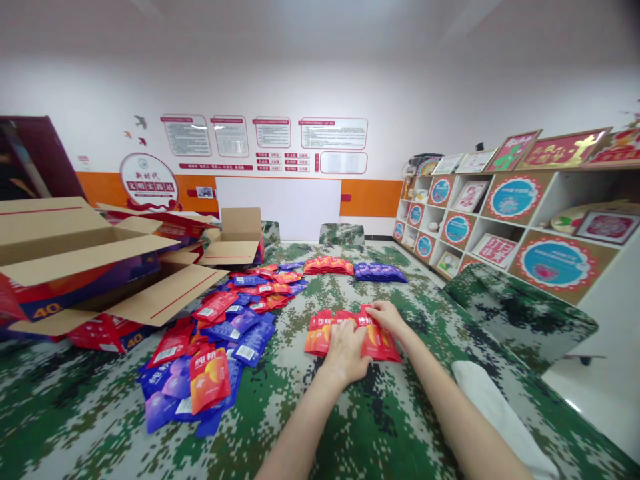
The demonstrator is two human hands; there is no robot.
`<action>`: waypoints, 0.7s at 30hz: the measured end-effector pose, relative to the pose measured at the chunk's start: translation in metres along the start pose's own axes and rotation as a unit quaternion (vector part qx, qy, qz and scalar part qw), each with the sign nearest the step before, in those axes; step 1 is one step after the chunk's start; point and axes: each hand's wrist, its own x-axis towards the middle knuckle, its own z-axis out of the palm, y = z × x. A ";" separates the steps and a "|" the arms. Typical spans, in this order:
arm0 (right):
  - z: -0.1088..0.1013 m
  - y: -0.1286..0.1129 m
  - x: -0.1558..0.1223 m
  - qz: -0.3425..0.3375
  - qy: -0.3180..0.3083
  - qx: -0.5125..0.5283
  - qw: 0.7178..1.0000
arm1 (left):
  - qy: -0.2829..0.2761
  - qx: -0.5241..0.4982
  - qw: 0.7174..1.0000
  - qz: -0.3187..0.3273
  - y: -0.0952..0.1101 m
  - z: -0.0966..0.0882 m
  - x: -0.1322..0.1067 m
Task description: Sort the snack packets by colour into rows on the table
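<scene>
A row of overlapping red pouches [320, 331] lies on the camouflage tablecloth [380, 413] in front of me. My left hand [346, 353] rests flat on the middle of that row, fingers spread over the pouches. My right hand [389, 317] sits at the row's right end, its fingers curled on the top edge of a red pouch [376, 341]. To the left spreads a loose heap of red and purple pouches [220, 340].
Open cardboard boxes [75, 260] crowd the table's left side. Farther back lie a tidy red stack [327, 265] and a purple stack [379, 271]. Shelves with framed pictures [515, 213] line the right wall. Camouflage-covered chairs [341, 233] stand at the far end.
</scene>
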 end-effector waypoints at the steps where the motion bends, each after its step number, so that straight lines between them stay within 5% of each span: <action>1: 0.002 0.001 0.001 -0.012 -0.005 -0.030 0.999 | 0.000 0.003 1.000 -0.001 -0.001 0.000 0.000; 6: 0.006 0.000 -0.003 -0.056 -0.029 -0.182 0.981 | 0.004 0.037 0.999 0.010 -0.003 -0.004 -0.004; 10: 0.009 0.005 -0.003 -0.150 0.015 -0.256 0.955 | -0.009 0.074 0.991 0.108 -0.005 -0.007 -0.008; 15: 0.013 0.012 0.001 -0.187 -0.060 -0.276 0.941 | -0.044 0.093 0.987 0.122 -0.015 0.003 -0.008; 21: 0.015 0.018 0.001 -0.179 -0.061 -0.266 0.945 | -0.035 0.086 0.987 0.128 -0.014 0.008 -0.009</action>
